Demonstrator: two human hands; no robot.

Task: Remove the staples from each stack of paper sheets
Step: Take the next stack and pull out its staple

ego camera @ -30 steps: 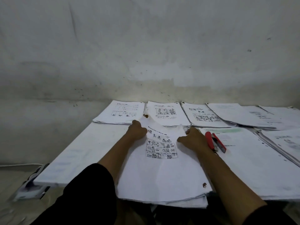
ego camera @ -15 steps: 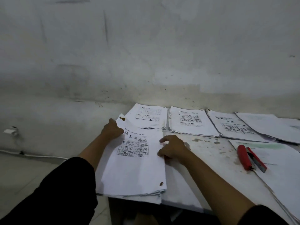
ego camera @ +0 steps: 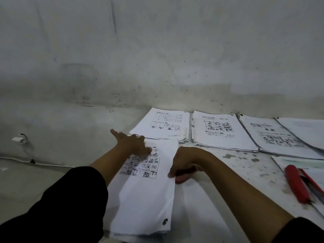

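A stack of white printed sheets [ego camera: 147, 199] lies at the table's left front, with a picture grid near its top and a dark mark at its near right corner. My left hand [ego camera: 131, 142] rests flat on the stack's far left corner, fingers spread. My right hand [ego camera: 184, 163] grips the stack's right edge, fingers curled under the paper. A red staple remover [ego camera: 296, 183] lies on papers at the far right, away from both hands.
Three more printed stacks [ego camera: 164, 125] [ego camera: 220, 132] [ego camera: 278, 137] line the back of the stained white table [ego camera: 236, 165] against the wall. More sheets lie under the red tool at the right. The table's left edge drops to the floor, where a white cable [ego camera: 43, 163] runs.
The stack has been slid left toward the table's left edge. My left hand has flattened with spread fingers on the far corner, and my right hand now grips the right edge.
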